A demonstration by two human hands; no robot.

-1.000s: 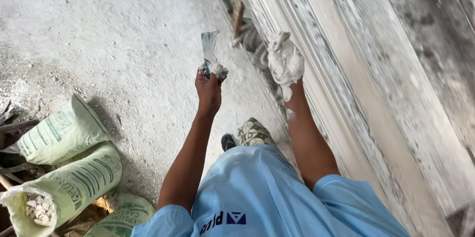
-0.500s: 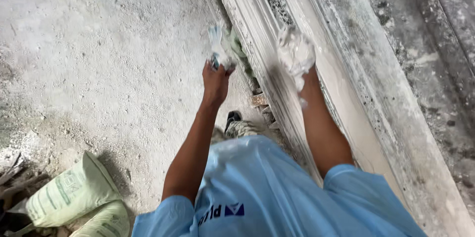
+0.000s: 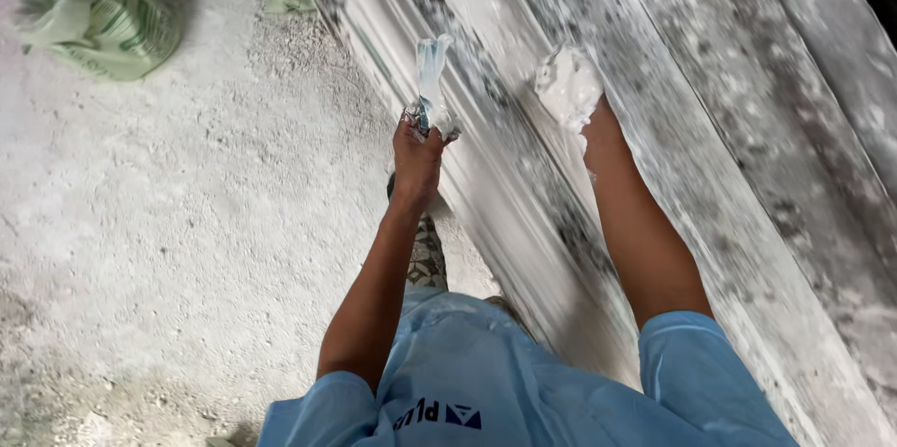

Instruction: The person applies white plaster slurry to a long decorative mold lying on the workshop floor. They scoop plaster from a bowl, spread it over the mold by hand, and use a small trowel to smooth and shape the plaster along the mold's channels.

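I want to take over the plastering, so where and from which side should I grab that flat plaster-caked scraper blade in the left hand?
Probably by its handle end, low down, where the left hand already wraps it. The flat plaster-caked scraper blade sticks up and away from the fist, wet with white plaster, so come from below on the floor side, away from the long white moulded cornice. The right hand is plaster-coated and presses the moulding.

Moulding (image 3: 523, 213): white, mottled with dark grey blotches. Scraper (image 3: 432, 83) in left hand (image 3: 417, 156) — pale, plaster-smeared blade. Right hand (image 3: 570, 92) coated white. Shirt (image 3: 523, 382): light blue, dark lettering. Sack (image 3: 98, 22): pale green with darker green stripes. Floor (image 3: 187, 223) — speckled grey. Shoe (image 3: 427, 255): chequered grey.
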